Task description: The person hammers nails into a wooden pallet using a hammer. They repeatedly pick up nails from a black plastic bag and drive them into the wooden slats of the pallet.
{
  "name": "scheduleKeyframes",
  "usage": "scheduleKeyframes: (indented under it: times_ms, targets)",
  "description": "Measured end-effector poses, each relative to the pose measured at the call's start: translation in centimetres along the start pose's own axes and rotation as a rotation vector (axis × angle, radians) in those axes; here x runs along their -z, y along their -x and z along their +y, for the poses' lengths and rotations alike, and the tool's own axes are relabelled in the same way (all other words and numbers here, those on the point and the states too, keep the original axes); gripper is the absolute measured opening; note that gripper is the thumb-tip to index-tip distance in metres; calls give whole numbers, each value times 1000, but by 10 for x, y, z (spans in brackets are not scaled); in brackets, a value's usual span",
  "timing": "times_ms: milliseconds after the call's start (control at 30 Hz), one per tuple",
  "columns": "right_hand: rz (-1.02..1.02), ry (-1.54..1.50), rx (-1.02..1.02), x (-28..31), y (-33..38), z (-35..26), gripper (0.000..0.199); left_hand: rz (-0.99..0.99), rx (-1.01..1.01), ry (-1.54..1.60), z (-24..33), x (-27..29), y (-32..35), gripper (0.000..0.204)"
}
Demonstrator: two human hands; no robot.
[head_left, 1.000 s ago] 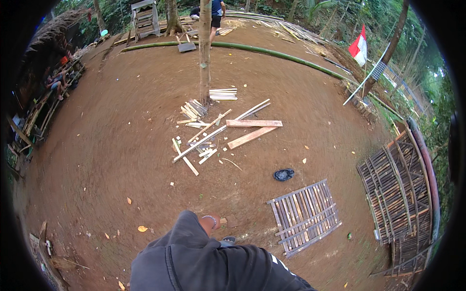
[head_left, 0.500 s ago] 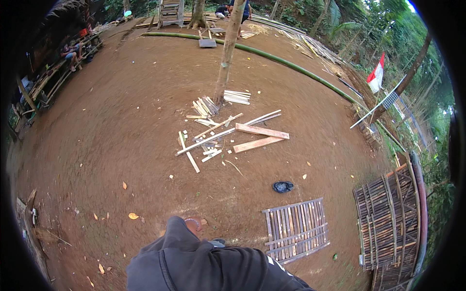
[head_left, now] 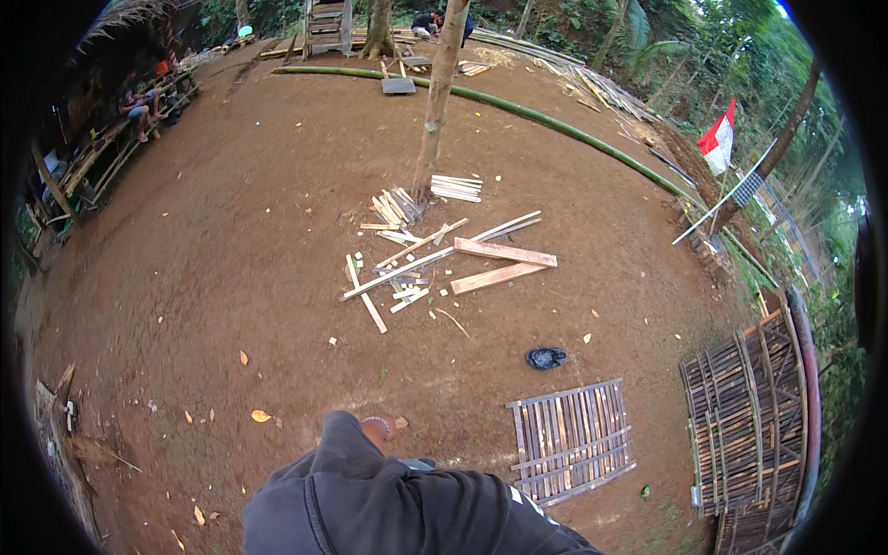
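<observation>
Neither of my hands shows; the dark clothing (head_left: pixel 370 509) on my body fills the lower middle of the view. Just past its upper edge is a brown rounded thing (head_left: pixel 377 430) that I cannot make out clearly, with a small grey shape beside it. To the right on the dirt lies a slatted wooden panel (head_left: pixel 573 444). A crumpled black plastic thing (head_left: pixel 546 358) sits just beyond that panel. Farther ahead, two reddish planks (head_left: pixel 504 252) meet at an angle beside long pale wooden strips (head_left: pixel 435 257) and scattered offcuts.
A thin tree trunk (head_left: pixel 435 111) rises behind the wood. A long green bamboo pole (head_left: pixel 536 116) crosses the far ground. At the right leans a large bamboo-slat rack (head_left: pixel 749 416); a red and white flag (head_left: pixel 718 139) stands beyond. People sit at the left bench (head_left: pixel 111 153) and crouch far back.
The whole scene has shifted slightly to the right in the view. A far person who was standing is now bent lower. The wood and panel lie as before.
</observation>
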State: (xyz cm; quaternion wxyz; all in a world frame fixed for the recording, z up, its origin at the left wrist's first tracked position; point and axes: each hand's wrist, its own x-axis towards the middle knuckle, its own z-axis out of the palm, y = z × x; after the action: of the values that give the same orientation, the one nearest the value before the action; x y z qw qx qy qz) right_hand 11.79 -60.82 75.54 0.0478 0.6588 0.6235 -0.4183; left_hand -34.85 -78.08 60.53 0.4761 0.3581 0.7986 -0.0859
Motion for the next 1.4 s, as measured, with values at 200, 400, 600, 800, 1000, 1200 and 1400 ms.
scheduleKeyframes:
  times_ms: [200,400,600,800,1000,1200,1400]
  targets:
    - [1,-13,22,0,6,2,71,25,-74,-26,20,40,41,38]
    - [4,-21,68,4,16,12,72,293,-436,255,68,42,31,48]
    - [81,-242,542,48,1,47,73,62,-1082,535,223,101,112,61]
    - [-177,-1139,403,59,66,-154,78,-357,-1380,842,294,97,194,46]
    - [-369,-1040,466,58,44,-150,69,-241,-1080,954,277,113,240,36]
    - [-395,-1082,344,36,90,-187,78,-50,-901,996,259,82,186,54]
    - [-486,-942,404,61,89,-150,75,423,-999,628,228,70,166,59]
